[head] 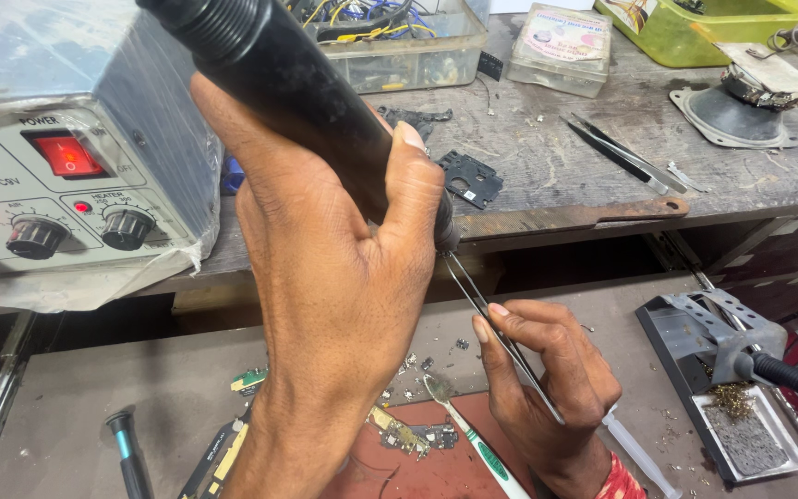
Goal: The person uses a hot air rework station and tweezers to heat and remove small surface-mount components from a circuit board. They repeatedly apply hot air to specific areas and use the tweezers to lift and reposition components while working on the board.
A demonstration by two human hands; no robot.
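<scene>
My left hand (pixel 334 277) is raised in the middle of the view, wrapped around the thick black handle of a hot-air wand (pixel 279 74) that slants down to the right. Its tip (pixel 445 236) ends just below my thumb. My right hand (pixel 547 388), lower right, pinches slim metal tweezers (pixel 487 310) whose points reach up to the wand's tip. Below both hands, small circuit board pieces (pixel 413 434) lie on a red mat (pixel 436 467).
A grey rework station (pixel 66 185) with a lit red switch and two knobs stands at left. A toothbrush (pixel 464 430), a screwdriver (pixel 126 453) and a syringe (pixel 639 453) lie on the bench. A soldering iron stand (pixel 722 342) sits at right. The upper shelf holds spare tweezers (pixel 621 152) and plastic boxes (pixel 561 46).
</scene>
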